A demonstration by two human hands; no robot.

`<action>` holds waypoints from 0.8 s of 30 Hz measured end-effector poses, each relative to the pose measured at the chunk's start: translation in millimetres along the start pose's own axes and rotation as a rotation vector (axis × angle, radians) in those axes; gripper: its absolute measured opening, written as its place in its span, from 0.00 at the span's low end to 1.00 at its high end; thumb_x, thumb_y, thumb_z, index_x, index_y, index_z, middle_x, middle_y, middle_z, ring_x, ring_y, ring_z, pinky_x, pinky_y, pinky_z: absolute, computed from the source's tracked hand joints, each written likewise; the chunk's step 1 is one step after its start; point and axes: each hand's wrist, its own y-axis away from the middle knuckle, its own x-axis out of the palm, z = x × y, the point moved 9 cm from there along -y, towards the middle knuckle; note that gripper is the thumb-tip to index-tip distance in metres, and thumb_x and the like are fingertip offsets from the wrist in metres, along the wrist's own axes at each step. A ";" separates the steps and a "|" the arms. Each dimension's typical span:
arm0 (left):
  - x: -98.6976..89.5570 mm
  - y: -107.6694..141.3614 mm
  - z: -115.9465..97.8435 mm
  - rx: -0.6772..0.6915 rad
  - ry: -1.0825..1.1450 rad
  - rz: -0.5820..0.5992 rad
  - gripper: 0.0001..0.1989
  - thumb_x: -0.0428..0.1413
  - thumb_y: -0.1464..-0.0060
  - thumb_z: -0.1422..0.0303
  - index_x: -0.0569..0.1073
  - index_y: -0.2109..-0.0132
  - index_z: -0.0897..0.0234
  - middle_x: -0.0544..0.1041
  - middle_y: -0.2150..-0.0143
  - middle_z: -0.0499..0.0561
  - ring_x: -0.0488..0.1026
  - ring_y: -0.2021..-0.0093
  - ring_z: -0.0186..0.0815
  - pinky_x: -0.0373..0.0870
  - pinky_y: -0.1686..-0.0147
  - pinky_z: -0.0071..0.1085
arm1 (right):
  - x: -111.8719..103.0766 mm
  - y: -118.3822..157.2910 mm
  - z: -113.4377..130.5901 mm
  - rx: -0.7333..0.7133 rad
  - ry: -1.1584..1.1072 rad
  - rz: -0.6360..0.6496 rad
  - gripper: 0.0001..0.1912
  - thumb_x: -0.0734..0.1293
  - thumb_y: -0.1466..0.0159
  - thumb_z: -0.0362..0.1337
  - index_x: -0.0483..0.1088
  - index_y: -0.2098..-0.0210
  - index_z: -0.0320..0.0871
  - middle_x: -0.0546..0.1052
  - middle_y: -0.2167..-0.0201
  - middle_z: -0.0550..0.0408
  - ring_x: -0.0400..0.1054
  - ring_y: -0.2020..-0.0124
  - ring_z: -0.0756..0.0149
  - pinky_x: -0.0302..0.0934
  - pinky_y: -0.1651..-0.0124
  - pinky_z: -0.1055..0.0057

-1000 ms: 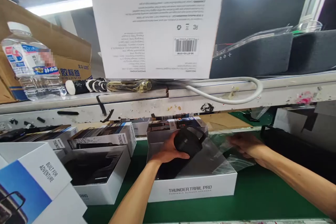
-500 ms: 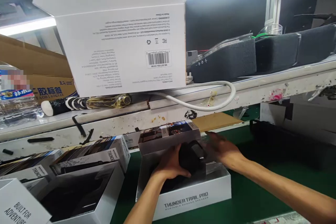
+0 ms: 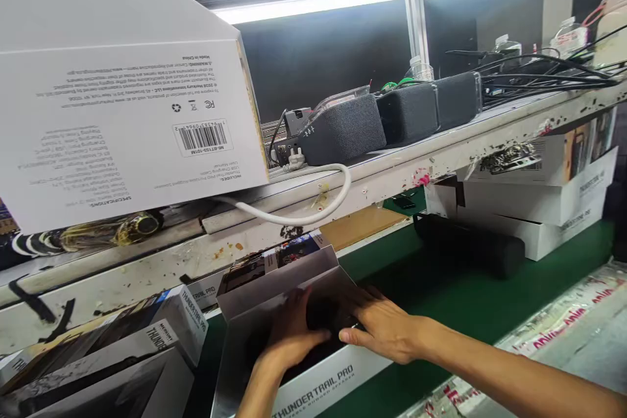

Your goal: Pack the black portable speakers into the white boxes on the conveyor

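Observation:
Both my hands reach down into an open white box (image 3: 313,393) printed THUNDER TRAIL PRO. Between them, a black cylindrical speaker (image 3: 323,313) lies low in the box, mostly in shadow and partly hidden by my fingers. My left hand (image 3: 290,333) grips it from the near left, and my right hand (image 3: 386,330) closes on it from the right. A grey, film-like sheet (image 3: 264,339) covers the box's inside near my left hand. The raised box lid (image 3: 277,281) stands behind the speaker.
A large white box (image 3: 132,137) with a barcode fills the upper left. Printed white boxes (image 3: 533,189) are stacked at right, with a black cylinder (image 3: 470,248) lying before them on the green mat (image 3: 431,281). Grey fabric speakers (image 3: 386,117) and a white cable (image 3: 304,209) occupy the shelf.
My right hand has come from beside the box onto the speaker, which now sits lower in the box. The view has swung right, and the white box at upper left has shifted left.

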 end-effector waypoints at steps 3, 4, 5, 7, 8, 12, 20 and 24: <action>-28.6 17.3 11.3 -0.055 -0.028 -0.157 0.36 0.59 0.46 0.60 0.64 0.31 0.59 0.62 0.27 0.55 0.58 0.27 0.50 0.51 0.28 0.49 | -5.1 6.2 -11.6 0.026 -0.032 -0.077 0.51 0.65 0.37 0.64 0.47 0.24 0.47 0.50 0.25 0.43 0.43 0.25 0.41 0.40 0.26 0.40; -38.8 25.8 18.3 -0.100 -0.066 -0.220 0.33 0.59 0.45 0.60 0.67 0.33 0.60 0.64 0.28 0.56 0.59 0.28 0.51 0.52 0.28 0.50 | -5.4 9.0 -17.5 0.050 -0.052 -0.107 0.55 0.68 0.39 0.64 0.45 0.24 0.46 0.47 0.24 0.43 0.42 0.25 0.41 0.42 0.26 0.43; -48.1 35.9 25.2 -0.152 -0.113 -0.286 0.31 0.58 0.44 0.61 0.69 0.35 0.61 0.66 0.29 0.57 0.61 0.29 0.52 0.52 0.28 0.51 | -3.2 11.8 -23.8 0.077 -0.082 -0.122 0.57 0.70 0.41 0.62 0.45 0.24 0.45 0.46 0.24 0.43 0.43 0.25 0.42 0.44 0.26 0.45; -60.8 59.1 33.0 -0.228 -0.177 -0.407 0.26 0.55 0.41 0.63 0.71 0.37 0.64 0.70 0.32 0.59 0.64 0.31 0.52 0.55 0.29 0.49 | 8.9 16.3 -37.1 0.129 -0.169 -0.122 0.54 0.71 0.41 0.58 0.47 0.24 0.45 0.48 0.25 0.43 0.48 0.27 0.44 0.49 0.26 0.49; -61.8 70.5 33.8 -0.252 -0.178 -0.445 0.25 0.54 0.40 0.63 0.72 0.37 0.64 0.71 0.33 0.59 0.65 0.32 0.51 0.57 0.29 0.48 | 18.1 17.4 -43.3 0.142 -0.223 -0.112 0.51 0.70 0.40 0.57 0.50 0.25 0.46 0.52 0.26 0.44 0.52 0.28 0.45 0.51 0.27 0.49; -25.6 95.5 21.1 -0.238 -0.055 -0.371 0.28 0.56 0.40 0.57 0.70 0.35 0.55 0.70 0.32 0.53 0.62 0.30 0.52 0.57 0.28 0.51 | 53.9 9.0 -69.0 0.142 -0.448 -0.164 0.38 0.69 0.39 0.59 0.62 0.32 0.60 0.68 0.35 0.49 0.64 0.36 0.46 0.61 0.32 0.48; 39.1 88.1 -46.4 0.144 -0.088 -0.539 0.16 0.53 0.37 0.64 0.76 0.43 0.50 0.75 0.36 0.51 0.67 0.32 0.48 0.56 0.28 0.58 | 46.9 -2.4 -42.9 0.058 -0.419 -0.243 0.38 0.72 0.42 0.50 0.65 0.34 0.52 0.69 0.36 0.50 0.63 0.35 0.45 0.55 0.29 0.51; 59.7 77.2 -80.4 0.290 -0.129 -0.773 0.17 0.53 0.41 0.71 0.76 0.47 0.52 0.77 0.39 0.55 0.72 0.36 0.49 0.67 0.34 0.57 | 18.1 -8.9 -24.1 0.050 -0.354 -0.196 0.30 0.72 0.43 0.43 0.72 0.41 0.45 0.75 0.44 0.48 0.73 0.48 0.53 0.68 0.44 0.61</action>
